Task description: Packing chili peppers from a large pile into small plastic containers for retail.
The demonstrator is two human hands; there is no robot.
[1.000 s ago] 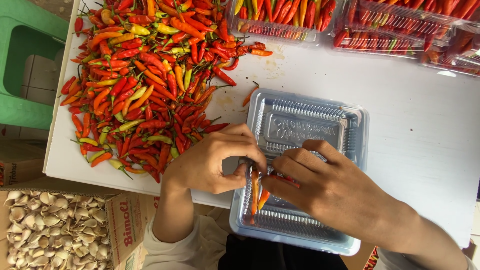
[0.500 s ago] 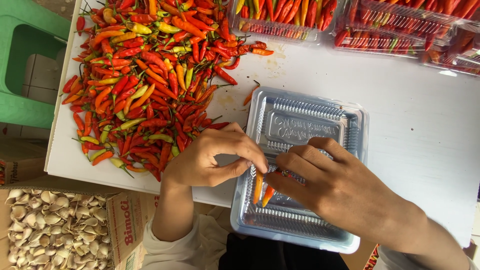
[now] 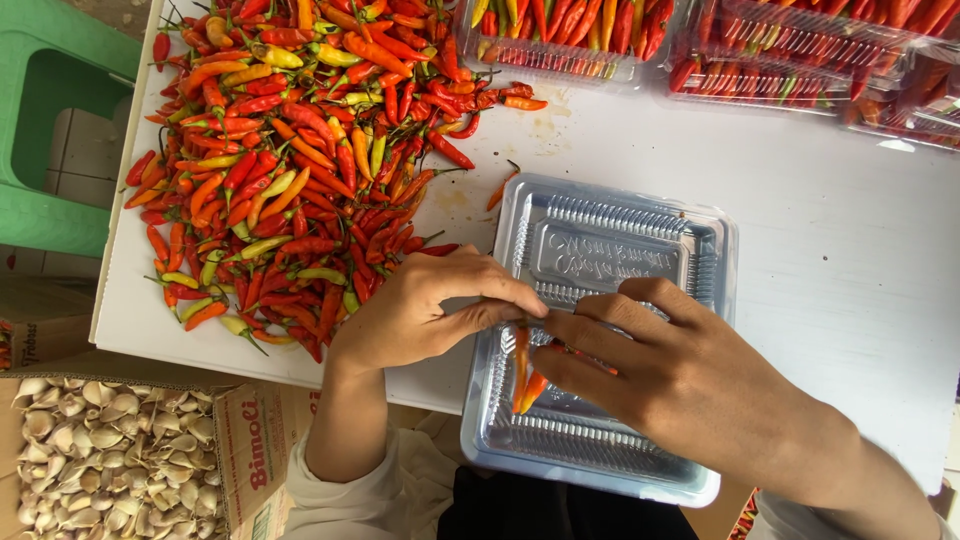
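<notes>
Both hands work over the clear tray (image 3: pixel 700 250), which lies on the white table (image 3: pixel 830 200) at its near edge. The left hand (image 3: pixel 415 310) and right hand (image 3: pixel 670 375) meet fingertip to fingertip above the tray's near half, pinched together on a small bunch of chilies (image 3: pixel 522 365). The orange and red pods hang below the fingers, tips pointing toward the person.

Change over the last second: the bunch now sits slightly lower and further into the tray, and two or three pods show where one showed before. The left hand's fingers have closed in over the stems; the right hand has stayed in place, covering part of the bunch. How many pods are held cannot be told.

Judgement: the pods are being aligned and laid side by side at the tray floor; the tray is otherwise unfilled, so the work is at an early stage.

The chili pile (image 3: pixel 290 170) lies just left of the tray, untouched. Filled trays (image 3: pixel 560 40) stand along the far edge. A box of garlic (image 3: pixel 100 460) sits below the table, beside a green stool (image 3: pixel 60 130).
</notes>
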